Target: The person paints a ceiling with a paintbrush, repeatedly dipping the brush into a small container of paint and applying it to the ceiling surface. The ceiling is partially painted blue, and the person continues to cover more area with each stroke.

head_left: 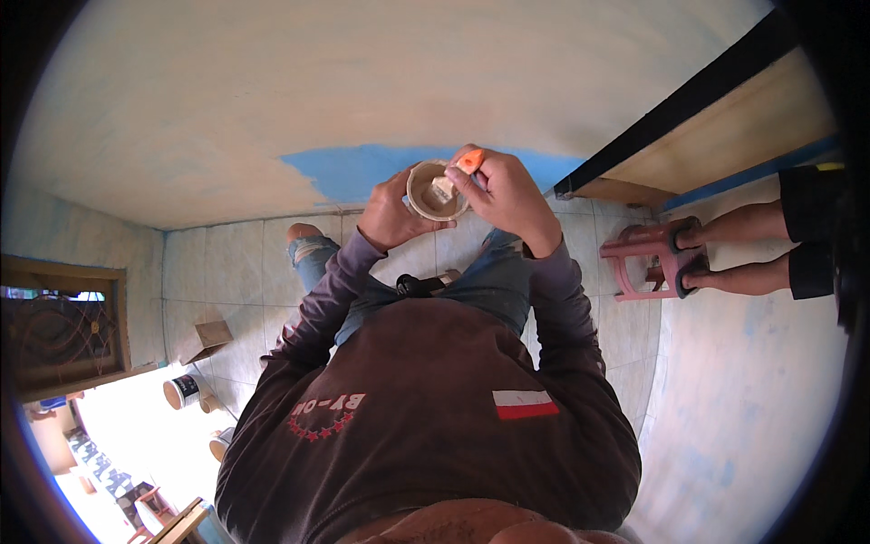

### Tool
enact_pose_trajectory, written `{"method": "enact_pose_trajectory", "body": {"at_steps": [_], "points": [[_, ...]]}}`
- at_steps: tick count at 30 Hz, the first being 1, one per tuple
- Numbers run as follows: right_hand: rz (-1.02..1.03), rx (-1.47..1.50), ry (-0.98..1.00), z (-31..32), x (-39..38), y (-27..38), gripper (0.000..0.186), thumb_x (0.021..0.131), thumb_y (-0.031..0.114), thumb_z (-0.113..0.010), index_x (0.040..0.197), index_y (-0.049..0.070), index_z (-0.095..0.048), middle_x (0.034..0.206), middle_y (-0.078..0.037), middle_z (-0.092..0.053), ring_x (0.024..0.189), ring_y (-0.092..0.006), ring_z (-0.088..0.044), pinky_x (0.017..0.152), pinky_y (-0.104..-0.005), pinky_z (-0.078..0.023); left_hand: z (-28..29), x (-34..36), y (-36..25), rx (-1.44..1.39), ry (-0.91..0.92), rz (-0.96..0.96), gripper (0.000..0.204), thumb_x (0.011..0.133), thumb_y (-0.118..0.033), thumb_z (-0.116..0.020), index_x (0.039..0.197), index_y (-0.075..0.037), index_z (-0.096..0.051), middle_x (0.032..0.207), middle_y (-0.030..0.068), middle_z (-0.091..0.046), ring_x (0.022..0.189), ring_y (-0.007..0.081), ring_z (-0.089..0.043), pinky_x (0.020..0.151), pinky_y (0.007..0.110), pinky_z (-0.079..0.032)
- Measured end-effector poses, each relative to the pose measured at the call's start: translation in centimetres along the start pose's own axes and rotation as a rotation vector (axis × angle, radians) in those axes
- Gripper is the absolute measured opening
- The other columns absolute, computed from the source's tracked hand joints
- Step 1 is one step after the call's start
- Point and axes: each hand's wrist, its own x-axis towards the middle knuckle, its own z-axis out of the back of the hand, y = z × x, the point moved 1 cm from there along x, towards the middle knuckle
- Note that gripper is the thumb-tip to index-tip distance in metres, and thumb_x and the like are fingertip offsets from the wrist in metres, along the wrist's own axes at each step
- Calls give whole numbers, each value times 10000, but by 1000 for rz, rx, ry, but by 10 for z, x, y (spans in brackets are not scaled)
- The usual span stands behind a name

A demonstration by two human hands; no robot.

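Near the blue patch [349,172] on the wall [208,118], the left hand [388,213] holds a pale tub [420,203] and the right hand [509,199] pinches a brush [442,189] at its open top, so it seems best to keep the tub level and wipe the brush gently

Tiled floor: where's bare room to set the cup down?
For the cup, the widest bare patch is floor between the left wall, left knee and cardboard box. A narrower one lies between the right leg and pink stool. Crowded: lower left, with box and buckets; the stool bears another person's feet.
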Motion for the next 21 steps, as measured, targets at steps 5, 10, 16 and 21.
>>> {"method": "enact_pose_trajectory", "body": {"at_steps": [5,10,16,21], "points": [[-13,15,41,-19,-5,-14,201,992,224,-679,960,25,-687,680,-105,-588,582,-231,-486,560,-352,-409,-7,-10,21,11,-11,9,913,627,-416,-1000,1333,11,-609,1172,172,-725,1070,325,-724,908,418,-588],[-10,81,22,-31,-9,-24,185,990,206,-693,967,23,-701,621,-49,-524,533,-122,-406,507,-297,-354,-10,-16,36,104,3,4,894,641,-436,-989,1321,10,-615,1149,174,-728,1041,342,-725,891,418,-587],[-32,12,-76,-20,-11,-20,196,978,239,-690,972,45,-717,688,-101,-600,540,-191,-474,519,-316,-396,-6,-18,28,67,-31,13,926,624,-463,-989,1327,4,-609,1148,171,-729,1044,344,-724,896,422,-584],[-5,182,-195,-17,-13,-28,146,982,166,-709,951,23,-721,669,34,-570,566,-42,-381,503,-232,-320,-6,-18,32,86,-34,11,961,616,-468,-991,1353,2,-593,1174,168,-725,1063,338,-720,917,423,-581]]}}
